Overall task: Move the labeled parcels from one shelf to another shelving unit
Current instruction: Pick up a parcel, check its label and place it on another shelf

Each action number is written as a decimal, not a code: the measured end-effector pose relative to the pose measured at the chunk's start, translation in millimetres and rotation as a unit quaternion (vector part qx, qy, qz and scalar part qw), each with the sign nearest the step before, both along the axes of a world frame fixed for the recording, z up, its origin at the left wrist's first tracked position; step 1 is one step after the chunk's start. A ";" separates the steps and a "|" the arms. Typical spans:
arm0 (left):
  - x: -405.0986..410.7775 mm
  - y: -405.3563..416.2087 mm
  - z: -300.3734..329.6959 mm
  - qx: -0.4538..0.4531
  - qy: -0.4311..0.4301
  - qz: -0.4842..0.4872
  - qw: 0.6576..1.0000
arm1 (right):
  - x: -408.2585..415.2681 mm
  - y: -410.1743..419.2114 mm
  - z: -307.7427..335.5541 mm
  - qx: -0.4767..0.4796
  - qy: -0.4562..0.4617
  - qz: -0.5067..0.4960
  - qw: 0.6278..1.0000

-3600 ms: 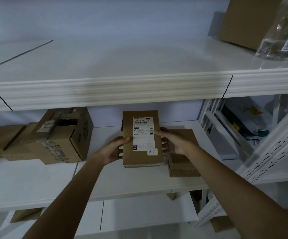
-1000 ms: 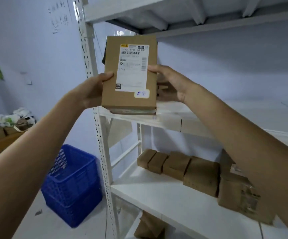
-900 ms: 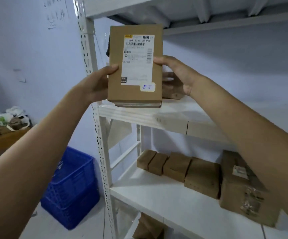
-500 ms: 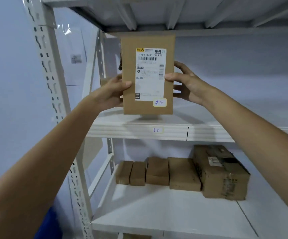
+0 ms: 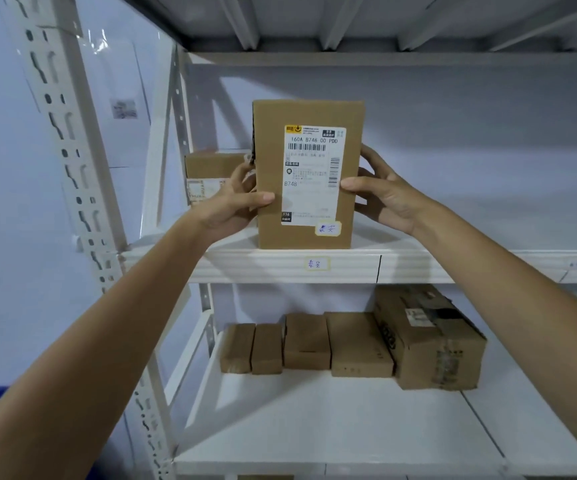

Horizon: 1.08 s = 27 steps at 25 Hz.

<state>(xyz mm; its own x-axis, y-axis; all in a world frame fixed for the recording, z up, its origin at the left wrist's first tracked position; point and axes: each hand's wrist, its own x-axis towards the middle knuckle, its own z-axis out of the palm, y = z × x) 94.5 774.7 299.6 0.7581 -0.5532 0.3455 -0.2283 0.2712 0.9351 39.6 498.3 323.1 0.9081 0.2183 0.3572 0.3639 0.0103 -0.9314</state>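
The labeled parcel [image 5: 309, 174] stands upright at the front edge of the upper shelf [image 5: 453, 265]. My left hand [image 5: 235, 206] and right hand [image 5: 380, 195] clasp its 2 sides, thumbs on the front face. Left of it sits another box [image 5: 211, 174]; below it, 5 boxes [image 5: 349, 344].

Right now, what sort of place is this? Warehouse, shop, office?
Most likely a parcel storeroom or small warehouse. White slotted-steel shelving holds plain cardboard boxes, and both hands set down a parcel bearing a barcoded shipping label, above a handwritten shelf tag.
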 end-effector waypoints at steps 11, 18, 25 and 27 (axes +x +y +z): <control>-9.8 7.9 3.5 0.052 -0.040 0.047 0.997 | -11.9 -4.5 2.3 -0.037 0.025 -0.012 0.999; -72.5 47.2 57.4 -0.089 -0.161 0.226 0.957 | -49.1 -47.0 -0.3 0.002 -0.034 -0.096 0.995; -159.3 -85.8 62.9 0.006 -0.316 0.090 0.944 | -100.5 -105.5 -16.8 0.082 -0.060 -0.236 0.966; -173.9 -144.7 41.7 0.040 -0.300 0.040 0.952 | -122.2 -131.1 -25.2 0.095 -0.040 -0.273 0.956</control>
